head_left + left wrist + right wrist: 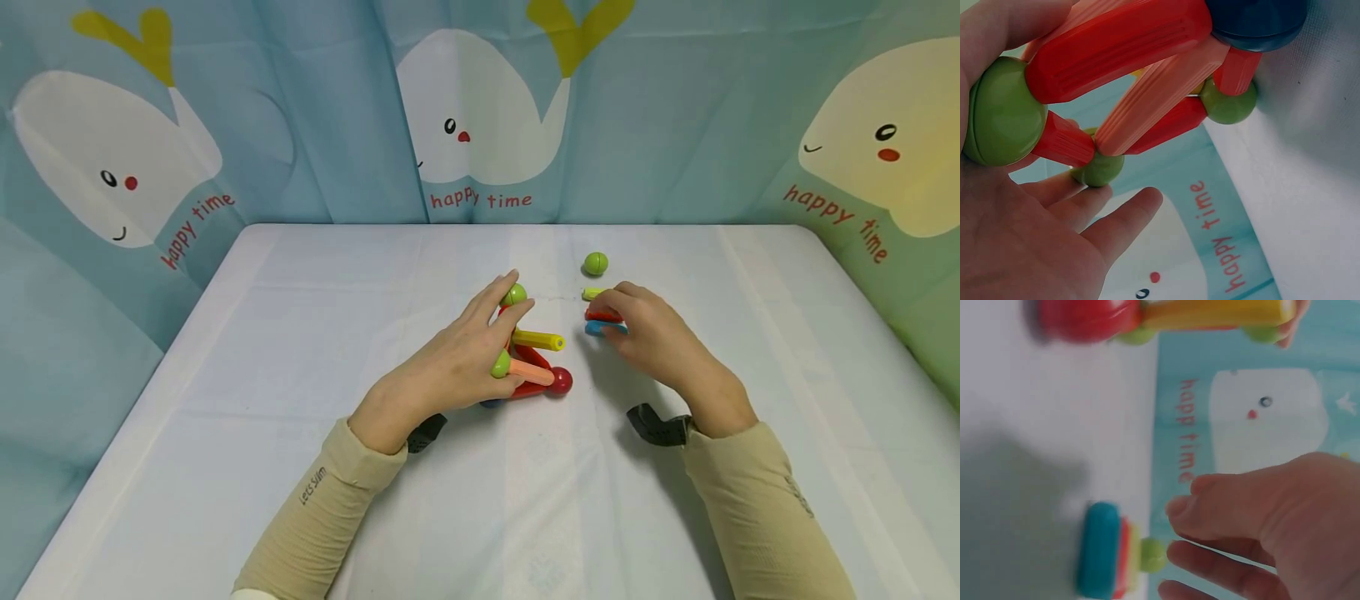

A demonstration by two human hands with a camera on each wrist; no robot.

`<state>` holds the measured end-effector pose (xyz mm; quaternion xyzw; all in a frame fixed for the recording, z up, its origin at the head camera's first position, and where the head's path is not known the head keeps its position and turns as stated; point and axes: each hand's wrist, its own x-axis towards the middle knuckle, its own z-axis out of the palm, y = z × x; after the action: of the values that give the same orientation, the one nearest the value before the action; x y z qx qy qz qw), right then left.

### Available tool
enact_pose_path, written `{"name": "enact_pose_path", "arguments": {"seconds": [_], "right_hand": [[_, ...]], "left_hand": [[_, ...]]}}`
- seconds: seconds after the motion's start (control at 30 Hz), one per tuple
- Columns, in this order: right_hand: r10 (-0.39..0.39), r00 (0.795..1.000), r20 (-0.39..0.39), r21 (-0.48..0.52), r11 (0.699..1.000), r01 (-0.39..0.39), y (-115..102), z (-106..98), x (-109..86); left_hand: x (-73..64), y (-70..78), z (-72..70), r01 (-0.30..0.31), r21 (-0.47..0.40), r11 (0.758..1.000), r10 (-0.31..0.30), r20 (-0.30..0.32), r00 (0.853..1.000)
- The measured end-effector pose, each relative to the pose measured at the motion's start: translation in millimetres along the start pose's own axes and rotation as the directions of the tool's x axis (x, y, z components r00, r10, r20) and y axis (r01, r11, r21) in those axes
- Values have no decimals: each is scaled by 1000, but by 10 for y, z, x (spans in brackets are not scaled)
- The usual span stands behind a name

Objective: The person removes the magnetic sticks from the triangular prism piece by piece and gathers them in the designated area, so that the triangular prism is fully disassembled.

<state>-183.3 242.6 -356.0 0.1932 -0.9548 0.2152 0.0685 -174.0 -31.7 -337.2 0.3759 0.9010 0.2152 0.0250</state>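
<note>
My left hand (453, 354) holds a frame of toy building sticks and balls, its thumb and fingers spread around it. In the left wrist view, red sticks (1119, 50) and a pink stick (1163, 97) join green balls (1007, 112) and a dark blue ball (1257, 22). A yellow stick (540, 340) juts from the frame, and a red ball (560, 381) sits at its right corner. My right hand (651, 333) hovers with bent fingers over a loose blue stick (597, 328) and red stick (603, 317); the right wrist view shows nothing in its fingers.
Behind the red stick lie a yellow-green stick (591, 293) and a loose green ball (596, 264). A white cloth covers the table (337, 317). Along its back edge hangs a blue curtain (337, 125) with whale prints.
</note>
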Motion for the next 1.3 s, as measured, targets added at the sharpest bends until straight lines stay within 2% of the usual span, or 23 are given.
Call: {"name": "enact_pose_path", "arguments": {"seconds": [0.43,0.6,0.77,0.93,1.1,1.3], "right_hand": [[-183,979,-93,61,980,189,-377,-172,-74],[-266,957,-114,68,959,275,-545,-223,-115],[-335,938,-86,105,933,343,-683,-215,-134],[-338,941,-14,122,934,337,-778,-155,-130],[-291,955,60,145,949,280,-845,-108,-139],[-270,959,85,163,953,254,-897,-35,-117]], "left_hand": [[-8,-6,-1,-10,-11,1000,10,-17,1000],[-15,-12,1,-8,-30,1000,8,-23,1000],[-14,-14,17,-24,-56,998,21,-53,998],[-19,-17,36,-51,-43,998,48,-71,996],[-14,-15,32,-25,-51,998,23,-47,999],[-9,-9,22,-17,-67,998,15,-35,999]]}}
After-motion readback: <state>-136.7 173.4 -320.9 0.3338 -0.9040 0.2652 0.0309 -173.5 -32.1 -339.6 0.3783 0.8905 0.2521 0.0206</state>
